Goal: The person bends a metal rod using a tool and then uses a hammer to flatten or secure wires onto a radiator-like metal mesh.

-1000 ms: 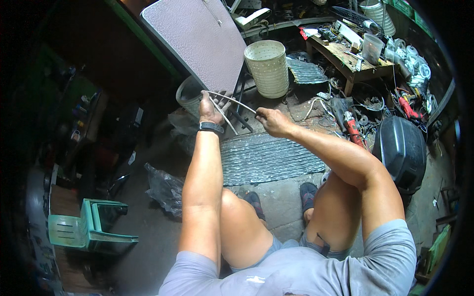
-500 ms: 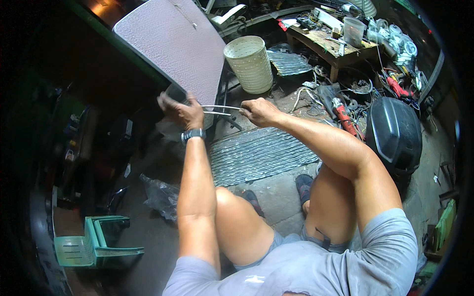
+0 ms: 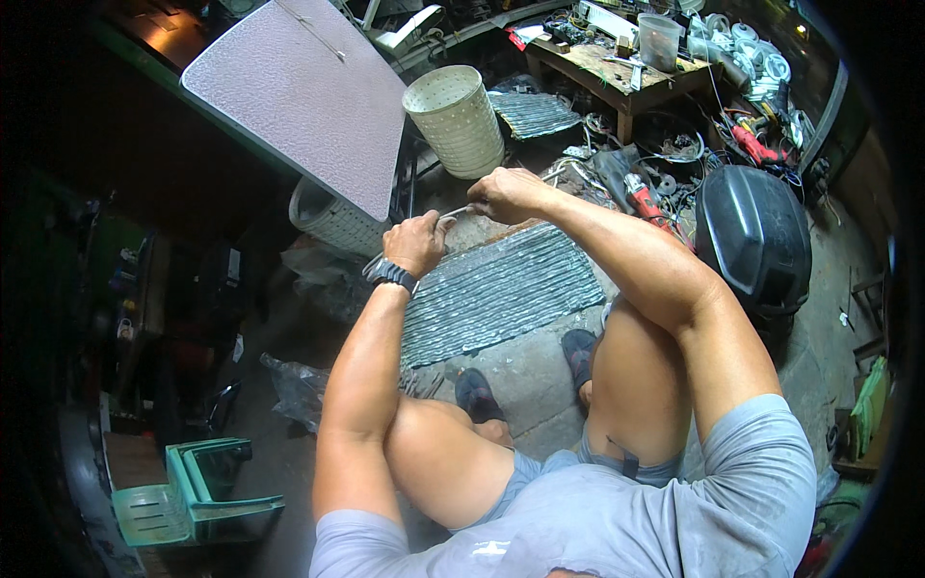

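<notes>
A short stretch of thin, light grey wire [image 3: 458, 214] runs between my two hands in front of me. My left hand [image 3: 414, 243], below a dark wristwatch [image 3: 393, 275], is closed around one part of it. Slightly farther off and to the right, my right hand [image 3: 509, 196] grips the other part in a fist, and a bit of pale wire shows past its far side. Beneath both hands, a ribbed corrugated sheet [image 3: 501, 294] lies on the floor.
A pale tabletop [image 3: 299, 96] leans at the far left, near a cream wicker basket [image 3: 453, 125]. A cluttered wooden table [image 3: 617, 82] stands at the back. Red power tools [image 3: 647, 202] and a black case [image 3: 752, 241] are right; a green plastic chair [image 3: 183, 491] is at lower left.
My left hand has swung right and toward me and has gone from spread fingers to closed on the wire. The wire span between my hands is shorter. The view has shifted slightly.
</notes>
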A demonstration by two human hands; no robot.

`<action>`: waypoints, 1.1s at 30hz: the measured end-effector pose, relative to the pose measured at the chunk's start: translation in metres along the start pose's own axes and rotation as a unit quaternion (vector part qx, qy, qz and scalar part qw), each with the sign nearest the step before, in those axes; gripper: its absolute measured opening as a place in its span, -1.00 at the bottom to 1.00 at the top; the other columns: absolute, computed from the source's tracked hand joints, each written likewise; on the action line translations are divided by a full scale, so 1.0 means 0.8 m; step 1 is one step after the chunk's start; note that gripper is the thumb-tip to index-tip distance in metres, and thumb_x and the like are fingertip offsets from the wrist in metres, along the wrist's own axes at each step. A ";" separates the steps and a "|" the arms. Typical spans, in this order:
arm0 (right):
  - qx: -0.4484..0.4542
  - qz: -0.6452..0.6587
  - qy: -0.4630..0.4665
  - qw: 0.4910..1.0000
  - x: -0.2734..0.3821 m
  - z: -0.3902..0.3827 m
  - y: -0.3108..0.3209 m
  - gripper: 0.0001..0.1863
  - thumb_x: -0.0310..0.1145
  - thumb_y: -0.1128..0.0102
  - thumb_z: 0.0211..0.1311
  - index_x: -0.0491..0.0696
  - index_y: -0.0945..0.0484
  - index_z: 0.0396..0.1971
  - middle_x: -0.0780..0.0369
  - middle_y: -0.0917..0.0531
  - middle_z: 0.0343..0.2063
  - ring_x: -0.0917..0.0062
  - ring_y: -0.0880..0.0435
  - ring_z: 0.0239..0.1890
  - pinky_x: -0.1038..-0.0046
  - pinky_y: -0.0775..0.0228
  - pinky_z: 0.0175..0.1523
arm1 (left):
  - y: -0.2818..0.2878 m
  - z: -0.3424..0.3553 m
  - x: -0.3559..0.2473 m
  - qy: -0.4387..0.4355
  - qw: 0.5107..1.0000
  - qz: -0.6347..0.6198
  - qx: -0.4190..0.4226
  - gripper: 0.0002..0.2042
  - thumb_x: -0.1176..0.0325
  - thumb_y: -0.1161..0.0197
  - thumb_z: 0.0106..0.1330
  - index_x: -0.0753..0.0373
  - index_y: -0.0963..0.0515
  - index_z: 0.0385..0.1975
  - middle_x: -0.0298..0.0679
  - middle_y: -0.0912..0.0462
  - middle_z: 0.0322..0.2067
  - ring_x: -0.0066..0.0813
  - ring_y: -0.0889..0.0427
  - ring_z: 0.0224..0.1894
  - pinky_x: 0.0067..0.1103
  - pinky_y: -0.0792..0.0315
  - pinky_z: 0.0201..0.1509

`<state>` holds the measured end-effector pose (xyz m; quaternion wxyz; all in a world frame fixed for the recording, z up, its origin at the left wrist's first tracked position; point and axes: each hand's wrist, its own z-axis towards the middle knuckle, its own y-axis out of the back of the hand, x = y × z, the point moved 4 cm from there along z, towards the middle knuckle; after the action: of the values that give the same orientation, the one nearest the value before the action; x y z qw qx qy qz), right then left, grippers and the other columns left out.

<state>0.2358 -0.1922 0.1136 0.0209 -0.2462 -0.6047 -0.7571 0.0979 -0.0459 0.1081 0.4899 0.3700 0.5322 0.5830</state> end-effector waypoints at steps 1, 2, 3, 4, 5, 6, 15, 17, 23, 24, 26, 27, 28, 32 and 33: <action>-0.001 -0.001 0.001 1.000 -0.002 0.001 0.001 -0.70 -0.02 -0.21 0.38 0.12 -0.74 -0.15 0.06 -0.78 -0.29 0.02 -0.75 -0.17 0.03 -0.59 -0.08 | 0.000 0.002 -0.004 0.013 1.000 0.024 -0.009 -0.62 -0.06 -0.08 0.52 0.10 -0.64 -0.29 0.03 -0.74 -0.38 0.19 -0.72 -0.25 -0.02 -0.54 -0.21; 0.005 -0.002 -0.010 1.000 -0.002 0.001 0.001 -0.70 -0.02 -0.21 0.39 0.11 -0.74 -0.14 0.06 -0.78 -0.27 0.03 -0.75 -0.15 0.03 -0.59 -0.07 | -0.004 0.003 -0.004 0.025 1.000 0.015 -0.005 -0.59 -0.09 -0.07 0.51 0.12 -0.65 -0.32 0.05 -0.74 -0.37 0.21 -0.72 -0.25 0.00 -0.53 -0.21; 0.011 -0.003 -0.022 1.000 -0.002 0.001 0.000 -0.69 -0.02 -0.20 0.39 0.10 -0.74 -0.13 0.07 -0.78 -0.25 0.04 -0.75 -0.14 0.03 -0.59 -0.06 | -0.007 0.003 -0.004 0.025 1.000 0.016 -0.006 -0.59 -0.09 -0.07 0.51 0.12 -0.65 -0.32 0.05 -0.74 -0.37 0.21 -0.72 -0.25 0.00 -0.53 -0.21; 0.010 -0.003 -0.021 1.000 0.000 0.001 -0.002 -0.69 -0.02 -0.20 0.39 0.10 -0.74 -0.13 0.07 -0.78 -0.25 0.04 -0.75 -0.14 0.03 -0.59 -0.06 | -0.010 0.002 -0.003 0.046 0.999 0.014 -0.011 -0.57 -0.10 -0.07 0.51 0.13 -0.65 -0.32 0.06 -0.74 -0.36 0.23 -0.72 -0.24 0.01 -0.53 -0.19; -0.005 0.010 -0.050 0.999 -0.004 0.001 -0.009 -0.68 -0.02 -0.20 0.40 0.09 -0.74 -0.13 0.06 -0.78 -0.21 0.05 -0.75 -0.11 0.03 -0.59 -0.04 | -0.016 0.003 -0.005 0.066 0.998 0.011 -0.015 -0.55 -0.12 -0.07 0.51 0.14 -0.66 -0.33 0.08 -0.74 -0.36 0.25 -0.71 -0.23 0.02 -0.53 -0.17; -0.020 0.020 -0.080 0.996 -0.011 -0.001 -0.017 -0.67 -0.02 -0.19 0.40 0.07 -0.74 -0.13 0.05 -0.78 -0.18 0.06 -0.75 -0.09 0.04 -0.59 -0.02 | -0.018 0.007 -0.010 0.120 0.992 -0.021 -0.030 -0.54 -0.14 -0.06 0.51 0.14 -0.69 -0.27 0.11 -0.75 -0.29 0.27 -0.71 -0.17 0.02 -0.53 -0.11; 0.114 0.416 -0.143 0.891 -0.024 0.005 -0.041 -0.44 0.11 0.01 0.59 -0.13 -0.68 0.03 0.19 -0.70 -0.30 0.52 -0.66 -0.37 0.44 -0.57 -0.27 | -0.050 0.029 0.050 0.237 0.716 -0.653 -0.066 -0.62 -0.01 -0.17 0.55 0.24 -0.60 -0.22 -0.26 -0.63 -0.44 -0.36 -0.75 -0.40 -0.40 -0.69 -0.35; 0.123 0.457 -0.140 0.870 -0.001 0.002 -0.064 -0.30 0.23 0.10 0.57 -0.20 -0.63 0.01 0.16 -0.69 -0.35 0.42 -0.66 -0.37 0.33 -0.58 -0.31 | -0.048 0.029 0.038 0.234 0.633 -0.731 -0.097 -0.63 0.00 -0.13 0.57 0.24 -0.58 -0.15 -0.17 -0.69 -0.35 -0.29 -0.77 -0.35 -0.36 -0.73 -0.26; -0.007 0.493 -0.133 0.860 0.041 0.032 -0.095 -0.24 0.22 0.21 0.58 -0.27 -0.59 0.01 0.00 -0.72 -0.23 0.35 -0.69 -0.27 0.24 -0.51 -0.23 | -0.019 0.053 0.023 0.194 0.541 -0.816 -0.060 -0.48 -0.09 0.03 0.60 0.35 -0.50 0.03 -0.01 -0.69 -0.12 -0.05 -0.69 -0.02 -0.16 -0.59 0.17; -0.046 0.502 -0.117 0.856 0.057 0.036 -0.094 -0.26 0.20 0.22 0.60 -0.27 -0.62 -0.04 0.03 -0.71 -0.31 0.39 -0.62 -0.37 0.25 -0.44 -0.30 | -0.014 0.055 0.034 0.189 0.509 -0.836 -0.076 -0.53 -0.08 0.03 0.61 0.30 -0.50 -0.06 -0.02 -0.69 -0.17 -0.05 -0.69 -0.10 -0.20 -0.61 0.10; -0.035 0.530 -0.156 0.833 0.069 0.035 -0.090 -0.31 0.14 0.26 0.63 -0.21 -0.64 0.00 0.05 -0.70 -0.35 0.48 -0.62 -0.45 0.38 -0.41 -0.43 | -0.008 0.055 0.034 0.206 0.489 -0.837 -0.136 -0.61 0.00 0.06 0.65 0.24 -0.46 -0.19 -0.19 -0.58 -0.37 -0.27 -0.59 -0.33 -0.35 -0.57 -0.13; 0.010 0.548 -0.178 0.817 0.086 0.035 -0.084 -0.36 0.12 0.23 0.63 -0.17 -0.61 0.08 0.09 -0.70 -0.37 0.52 -0.59 -0.56 0.44 -0.37 -0.51 | -0.002 0.046 0.045 0.195 0.461 -0.851 -0.161 -0.63 0.02 0.07 0.66 0.21 -0.44 -0.24 -0.25 -0.53 -0.44 -0.38 -0.52 -0.42 -0.41 -0.54 -0.22; -0.003 0.602 -0.170 0.780 0.108 0.037 -0.077 -0.39 0.10 0.23 0.64 -0.15 -0.58 0.11 0.10 -0.70 -0.38 0.51 -0.55 -0.60 0.45 -0.37 -0.53 | 0.005 0.043 0.056 0.202 0.462 -0.848 -0.167 -0.63 0.02 0.07 0.66 0.21 -0.44 -0.24 -0.25 -0.53 -0.44 -0.38 -0.52 -0.42 -0.41 -0.54 -0.22; -0.013 0.532 -0.197 0.824 0.112 0.049 -0.069 -0.29 0.18 0.21 0.60 -0.20 -0.46 0.24 0.06 -0.73 -0.22 0.43 -0.69 -0.44 0.41 -0.54 -0.37 | 0.025 0.056 0.057 0.163 0.398 -0.865 -0.257 -0.64 0.05 0.06 0.66 0.18 -0.39 -0.32 -0.37 -0.38 -0.55 -0.56 -0.35 -0.57 -0.54 -0.40 -0.41; -0.032 0.457 -0.235 0.857 0.110 0.051 -0.069 -0.25 0.22 0.20 0.58 -0.23 -0.46 0.24 0.05 -0.74 -0.16 0.41 -0.73 -0.36 0.38 -0.59 -0.31 | 0.028 0.057 0.058 0.166 0.411 -0.850 -0.284 -0.62 0.01 0.04 0.65 0.18 -0.40 -0.32 -0.38 -0.37 -0.56 -0.60 -0.33 -0.59 -0.57 -0.37 -0.45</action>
<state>0.1546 -0.1160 0.1050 0.2136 -0.6661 -0.3870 -0.6008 0.1257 0.0116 0.1330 0.7139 -0.5363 0.4489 0.0352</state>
